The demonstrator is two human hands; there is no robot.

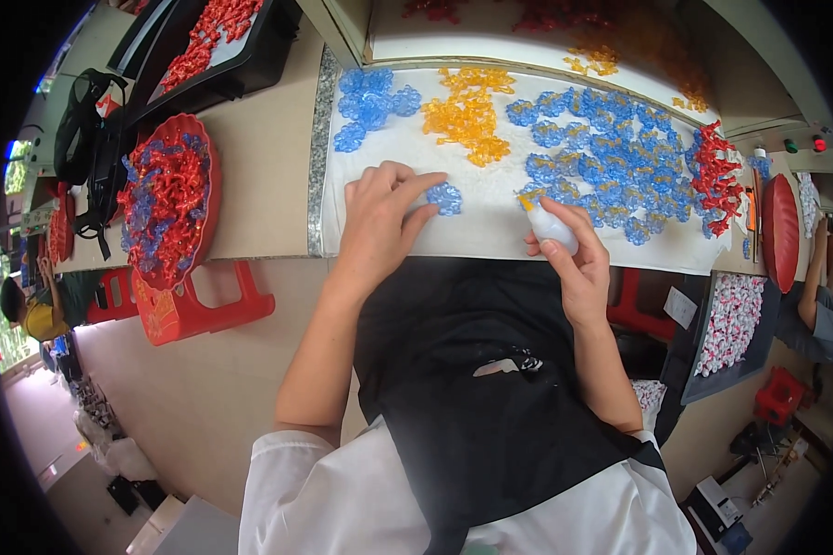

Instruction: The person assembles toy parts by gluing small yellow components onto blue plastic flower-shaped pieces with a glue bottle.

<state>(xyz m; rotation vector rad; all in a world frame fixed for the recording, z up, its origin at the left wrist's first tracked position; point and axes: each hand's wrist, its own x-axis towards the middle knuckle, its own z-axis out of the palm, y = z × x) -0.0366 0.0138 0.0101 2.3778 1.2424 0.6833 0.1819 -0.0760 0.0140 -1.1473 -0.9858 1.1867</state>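
On the white-covered bench top, my left hand point(379, 217) has its thumb and index finger at the edges of a translucent blue plastic flower-shaped piece point(445, 198), steadying it. A small white squeeze bottle point(553, 231) is gripped in my right hand point(578, 264), its yellow nozzle tilted up and leftward, a short way from that piece. Many like blue pieces point(611, 162) lie in rows to the right, several with yellow bits on them. A smaller cluster of blue pieces point(368, 102) sits at the far left, beside a pile of translucent orange-yellow pieces point(467, 111).
Red pieces point(715, 176) lie at the cover's right end. Leftward, a red scalloped tray point(211, 176) heaped with red and purple pieces rests above a red stool point(204, 319). A black bin point(259, 69) stands behind it. A shelf edge point(528, 69) borders the bench's back.
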